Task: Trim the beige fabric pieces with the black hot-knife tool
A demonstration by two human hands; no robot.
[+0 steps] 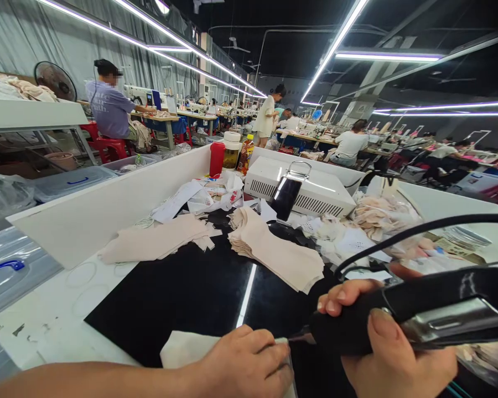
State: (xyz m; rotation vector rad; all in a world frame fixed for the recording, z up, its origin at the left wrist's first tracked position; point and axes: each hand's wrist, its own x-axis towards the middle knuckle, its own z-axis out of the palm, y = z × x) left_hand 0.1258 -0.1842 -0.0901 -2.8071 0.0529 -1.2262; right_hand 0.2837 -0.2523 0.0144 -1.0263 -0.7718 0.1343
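My left hand (249,362) lies on a cream fabric piece (188,345) at the bottom centre, fingers together and curled, holding it against the black work plate (161,309). My right hand (392,348) is wrapped around a black corded hand tool (440,301) with a silver lever along its side. The tool's thin metal tip points left and meets the fabric edge beside my left fingertips; I cannot tell whether it touches. Farther back on the plate lie a stack of cream fabric pieces (274,249) and a second cream stack (157,240).
A white vented box (315,182) stands behind, with a phone (286,198) leaning on it. Scraps (336,237) and bagged cuttings (385,210) crowd the right. A red container (217,159), jar and bottle stand at the back corner. Low white walls (120,204) edge the table. Co-workers sit beyond.
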